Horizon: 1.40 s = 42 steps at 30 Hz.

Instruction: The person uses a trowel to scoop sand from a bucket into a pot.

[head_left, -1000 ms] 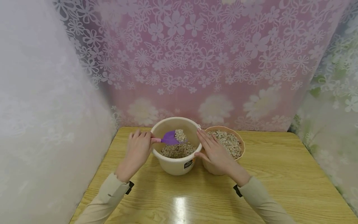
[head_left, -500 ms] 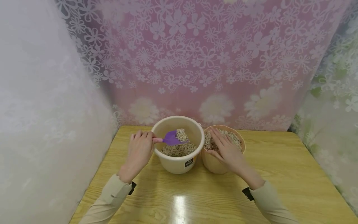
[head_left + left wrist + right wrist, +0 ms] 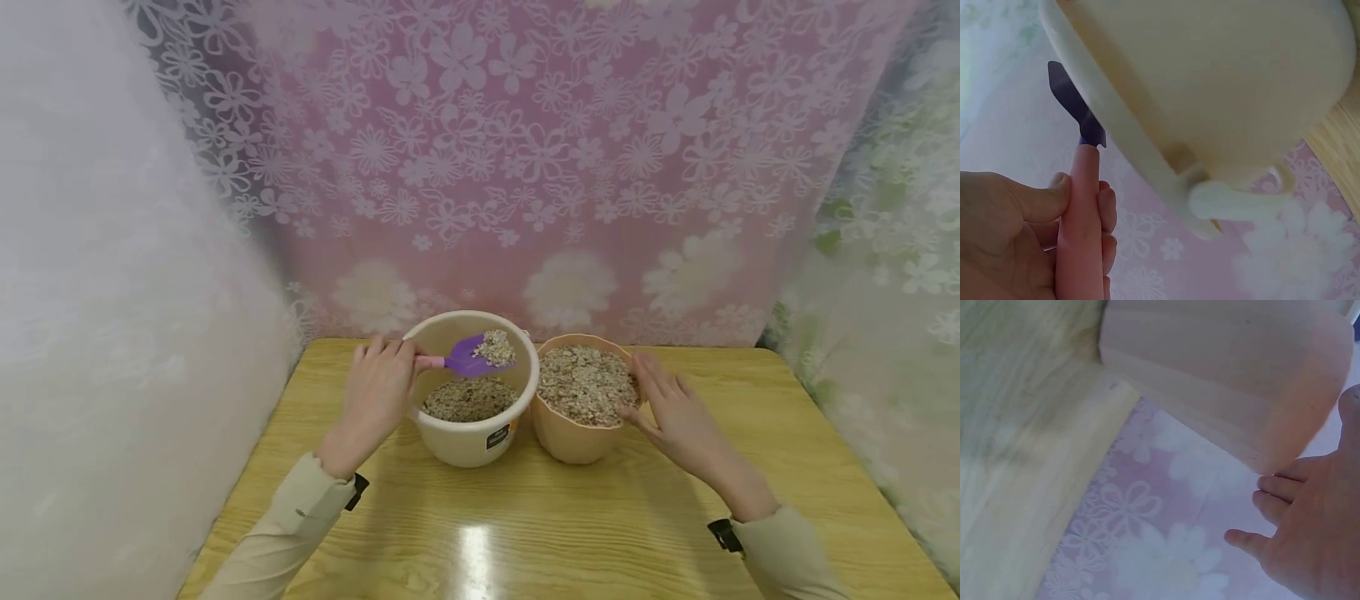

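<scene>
My left hand (image 3: 378,396) grips the pink handle (image 3: 1080,219) of a small purple shovel (image 3: 467,357). Pale grain-like bits (image 3: 497,347) lie heaped at the blade's tip, held over the mouth of a cream bucket (image 3: 457,440). Lower down in that bucket is a layer of similar speckled material (image 3: 471,400). To its right stands a peach pot (image 3: 576,442), filled close to its rim with the same bits. My right hand (image 3: 686,425) is at the pot's right rim, fingers extended, fingertips right at the edge in the right wrist view.
Both containers stand near the back of a wood-grain table (image 3: 540,533). A pink floral curtain (image 3: 555,167) hangs just behind it. White sheeting (image 3: 135,292) borders the left side, and a pale leafy curtain (image 3: 885,292) borders the right.
My right hand has moved right, from the bucket's rim across the pot's contents to the pot's far right rim. The loaded shovel has shifted slightly up and stays over the bucket.
</scene>
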### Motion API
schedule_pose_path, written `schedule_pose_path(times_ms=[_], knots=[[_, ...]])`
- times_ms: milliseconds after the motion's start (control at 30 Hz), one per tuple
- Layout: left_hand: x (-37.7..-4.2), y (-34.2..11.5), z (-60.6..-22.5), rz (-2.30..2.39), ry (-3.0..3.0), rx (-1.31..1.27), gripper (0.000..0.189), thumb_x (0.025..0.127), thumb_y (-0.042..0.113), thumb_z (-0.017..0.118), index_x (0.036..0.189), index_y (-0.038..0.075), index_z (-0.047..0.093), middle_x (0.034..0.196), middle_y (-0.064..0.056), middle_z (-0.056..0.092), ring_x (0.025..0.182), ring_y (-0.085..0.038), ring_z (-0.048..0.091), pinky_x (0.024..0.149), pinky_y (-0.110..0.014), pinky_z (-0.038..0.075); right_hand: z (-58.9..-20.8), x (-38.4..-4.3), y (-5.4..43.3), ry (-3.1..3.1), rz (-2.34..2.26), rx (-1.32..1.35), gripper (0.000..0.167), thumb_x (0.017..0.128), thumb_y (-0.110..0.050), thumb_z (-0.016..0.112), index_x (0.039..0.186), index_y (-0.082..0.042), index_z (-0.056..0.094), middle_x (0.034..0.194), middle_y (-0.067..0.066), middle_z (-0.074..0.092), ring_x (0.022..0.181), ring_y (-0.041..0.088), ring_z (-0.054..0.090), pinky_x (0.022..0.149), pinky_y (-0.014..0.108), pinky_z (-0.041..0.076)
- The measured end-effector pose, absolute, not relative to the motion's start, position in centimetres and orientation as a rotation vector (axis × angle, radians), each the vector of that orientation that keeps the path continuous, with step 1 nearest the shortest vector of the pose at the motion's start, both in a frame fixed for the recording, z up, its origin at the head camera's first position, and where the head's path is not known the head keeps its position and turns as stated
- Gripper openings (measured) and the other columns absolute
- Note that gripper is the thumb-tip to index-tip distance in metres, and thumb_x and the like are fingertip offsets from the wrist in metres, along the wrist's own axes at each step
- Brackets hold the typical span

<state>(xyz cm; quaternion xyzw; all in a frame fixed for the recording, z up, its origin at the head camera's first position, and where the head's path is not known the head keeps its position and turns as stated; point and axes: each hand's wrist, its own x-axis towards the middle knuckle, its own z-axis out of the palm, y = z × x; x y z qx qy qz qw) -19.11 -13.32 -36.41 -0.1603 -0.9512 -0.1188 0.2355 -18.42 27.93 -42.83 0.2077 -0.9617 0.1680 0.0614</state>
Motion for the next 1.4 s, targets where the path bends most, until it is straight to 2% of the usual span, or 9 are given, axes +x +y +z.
schedule_pose_path(times_ms=[233, 367, 500, 633, 767, 867, 1033, 1200, 1400], knots=[[-20.0, -10.9, -34.6, -0.252, -2.677, -0.515, 0.024, 0.104, 0.029, 0.057, 0.102, 0.009, 0.069, 0.098, -0.007, 0.072, 0.094, -0.029, 0.058, 0.084, -0.043, 0.041, -43.7, -18.4, 28.1, -2.953, 0.521, 0.587, 0.085, 0.103, -0.047, 0.054, 0.162, -0.002, 0.012, 0.167, 0.023, 0.014, 0.153, 0.041, 0.015, 0.117, 0.065, 0.014], [-20.7, -9.2, -33.9, -0.172, -2.676, -0.584, 0.021, 0.104, 0.028, 0.058, 0.101, 0.010, 0.069, 0.098, -0.005, 0.072, 0.098, -0.028, 0.059, 0.086, -0.042, 0.042, -43.9, -18.5, 28.2, -2.942, 0.512, 0.594, 0.085, 0.103, -0.047, 0.054, 0.162, -0.003, 0.011, 0.167, 0.021, 0.013, 0.153, 0.040, 0.015, 0.117, 0.065, 0.014], [-20.8, -7.4, -33.2, -0.060, -2.701, -0.665, 0.012, 0.096, 0.020, 0.071, 0.104, 0.011, 0.069, 0.100, -0.003, 0.072, 0.095, -0.025, 0.056, 0.087, -0.041, 0.042, -43.9, -18.4, 28.2, -2.956, 0.535, 0.594, 0.085, 0.103, -0.047, 0.053, 0.162, -0.004, 0.009, 0.168, 0.021, 0.011, 0.153, 0.041, 0.014, 0.118, 0.064, 0.012], [-20.8, -5.6, -32.7, 0.028, -2.754, -0.735, 0.025, 0.088, 0.009, 0.075, 0.111, 0.012, 0.068, 0.109, -0.002, 0.071, 0.100, -0.023, 0.054, 0.091, -0.039, 0.041, -44.0, -18.4, 28.2, -2.961, 0.555, 0.588, 0.086, 0.104, -0.047, 0.052, 0.162, -0.004, 0.007, 0.168, 0.021, 0.010, 0.153, 0.041, 0.013, 0.118, 0.064, 0.011], [-21.2, -4.0, -32.6, 0.175, -2.743, -0.772, 0.033, 0.087, 0.007, 0.073, 0.119, 0.011, 0.067, 0.113, -0.004, 0.070, 0.106, -0.023, 0.054, 0.093, -0.038, 0.040, -44.2, -18.3, 28.2, -2.940, 0.563, 0.592, 0.084, 0.104, -0.046, 0.053, 0.162, -0.004, 0.008, 0.168, 0.021, 0.011, 0.153, 0.041, 0.014, 0.118, 0.064, 0.013], [-21.4, -2.9, -32.6, 0.288, -2.697, -0.796, 0.031, 0.091, 0.015, 0.074, 0.121, 0.011, 0.066, 0.111, -0.003, 0.070, 0.105, -0.022, 0.052, 0.092, -0.037, 0.039, -44.3, -18.4, 28.2, -2.926, 0.565, 0.590, 0.084, 0.104, -0.046, 0.053, 0.162, -0.005, 0.009, 0.168, 0.021, 0.013, 0.153, 0.041, 0.015, 0.118, 0.064, 0.013], [-21.7, -1.6, -32.5, 0.441, -2.559, -0.799, 0.019, 0.100, 0.034, 0.065, 0.104, 0.015, 0.066, 0.099, 0.001, 0.067, 0.097, -0.020, 0.047, 0.088, -0.034, 0.035, -44.5, -18.6, 28.3, -2.936, 0.563, 0.577, 0.085, 0.104, -0.047, 0.053, 0.163, -0.005, 0.007, 0.168, 0.020, 0.012, 0.153, 0.040, 0.015, 0.118, 0.064, 0.012], [-22.0, -0.7, -32.2, 0.495, -2.399, -0.782, 0.013, 0.105, 0.021, 0.056, 0.092, 0.017, 0.059, 0.092, 0.002, 0.062, 0.091, -0.018, 0.044, 0.087, -0.032, 0.035, -44.5, -18.6, 28.4, -2.944, 0.581, 0.576, 0.086, 0.104, -0.047, 0.053, 0.163, -0.006, 0.006, 0.168, 0.020, 0.010, 0.153, 0.040, 0.013, 0.119, 0.063, 0.010], [-22.3, -0.8, -32.0, 0.535, -2.251, -0.812, 0.012, 0.107, 0.012, 0.049, 0.105, 0.014, 0.061, 0.105, -0.002, 0.066, 0.104, -0.021, 0.051, 0.096, -0.033, 0.037, -44.3, -18.5, 28.4, -2.950, 0.587, 0.565, 0.086, 0.104, -0.047, 0.052, 0.163, -0.006, 0.005, 0.168, 0.022, 0.010, 0.154, 0.039, 0.012, 0.119, 0.062, 0.010]])
